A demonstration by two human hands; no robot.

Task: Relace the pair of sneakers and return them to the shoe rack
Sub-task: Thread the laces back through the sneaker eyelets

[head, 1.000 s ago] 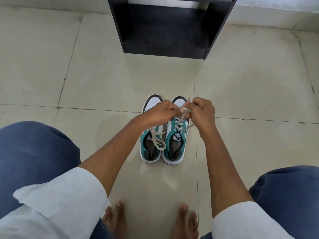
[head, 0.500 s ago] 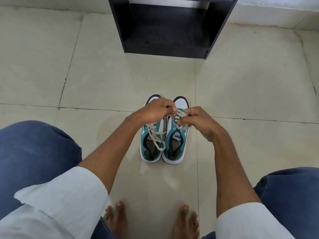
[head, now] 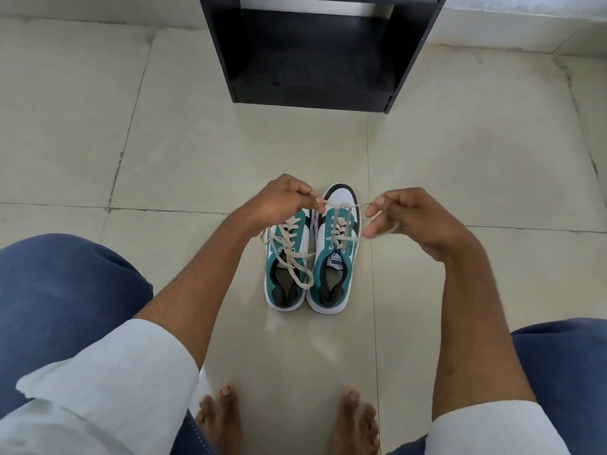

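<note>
Two teal and white sneakers stand side by side on the floor, toes pointing away from me. The left sneaker (head: 285, 274) carries a loosely tied beige lace. The right sneaker (head: 335, 267) is laced up, and its beige lace (head: 341, 221) runs out to both sides. My left hand (head: 279, 200) pinches one lace end above the left sneaker's toe. My right hand (head: 404, 215) grips the other end, wound round its fingers, to the right of the shoe. The lace is stretched between the hands. The black shoe rack (head: 315, 50) stands open at the top.
Pale floor tiles (head: 164, 152) surround the shoes. My bare feet (head: 289, 418) rest just behind them, with my knees in blue trousers (head: 62, 307) at both sides. A low wall edge (head: 525, 24) runs behind the rack.
My hands were close together over the right sneaker. They have moved apart sideways, pulling the two lace ends out to the left and right.
</note>
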